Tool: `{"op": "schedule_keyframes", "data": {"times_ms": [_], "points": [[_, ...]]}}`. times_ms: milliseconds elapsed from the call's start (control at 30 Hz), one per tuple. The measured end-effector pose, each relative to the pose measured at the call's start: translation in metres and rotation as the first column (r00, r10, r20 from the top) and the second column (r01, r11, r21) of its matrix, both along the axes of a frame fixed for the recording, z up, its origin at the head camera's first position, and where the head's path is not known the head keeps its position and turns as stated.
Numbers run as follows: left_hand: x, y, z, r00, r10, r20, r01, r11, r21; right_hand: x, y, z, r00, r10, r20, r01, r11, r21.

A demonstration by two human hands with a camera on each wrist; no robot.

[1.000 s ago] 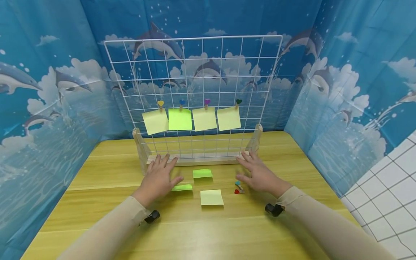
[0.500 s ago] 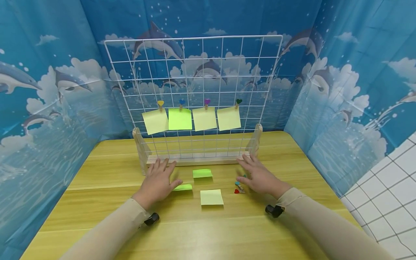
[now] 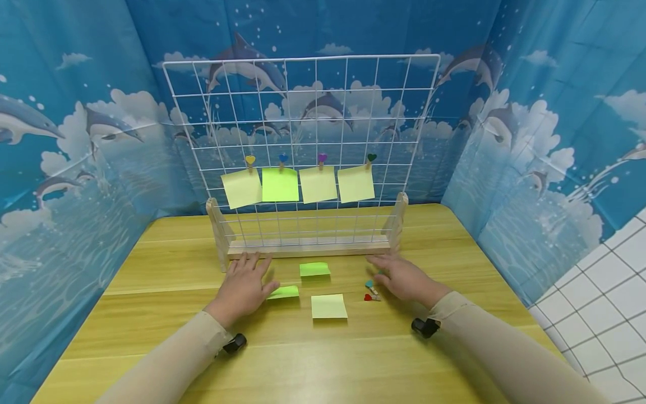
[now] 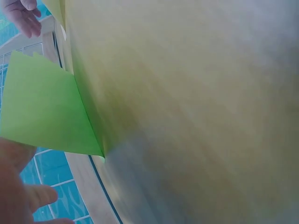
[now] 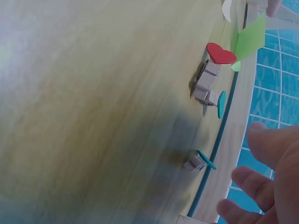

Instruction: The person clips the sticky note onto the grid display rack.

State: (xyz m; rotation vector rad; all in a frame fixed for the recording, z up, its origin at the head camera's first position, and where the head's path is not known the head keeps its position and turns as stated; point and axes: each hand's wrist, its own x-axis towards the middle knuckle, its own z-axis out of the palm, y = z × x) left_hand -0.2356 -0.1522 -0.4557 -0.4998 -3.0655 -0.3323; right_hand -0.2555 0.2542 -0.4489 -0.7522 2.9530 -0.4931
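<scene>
In front of the wire grid, my left hand and right hand are holding nothing, fingers loosely extended, though whether they are touching the table I cannot tell. The left green note is lying just beside my left hand, the heart-topped clips are lying near my right, and the middle green note and yellow note are lying between. I am judging that a light touch, clear of lifted paper edges, serves best.

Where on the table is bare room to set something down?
Bare table lies in front of the loose pale note, between both sleeves, and at either end, outside the left hand and right hand. Between the hands it is crowded: green notes and clips.
</scene>
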Motion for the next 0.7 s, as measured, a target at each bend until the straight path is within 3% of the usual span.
{"op": "schedule_keyframes", "data": {"times_ms": [300,467,700], "points": [[0.003,-0.003,-0.003,0.998,-0.033,0.051,0.034,0.999,-0.013,-0.004,0.001,-0.001,1.000,-0.017,0.011,0.016,0.998,0.054],[0.006,-0.004,-0.003,0.995,-0.048,0.086,0.049,0.999,-0.007,-0.007,0.006,-0.002,0.995,-0.068,0.071,0.064,0.997,0.052],[0.009,-0.004,-0.003,0.993,-0.042,0.109,0.043,0.999,-0.002,-0.014,0.010,-0.004,0.982,-0.075,0.173,0.069,0.997,0.040]]}}
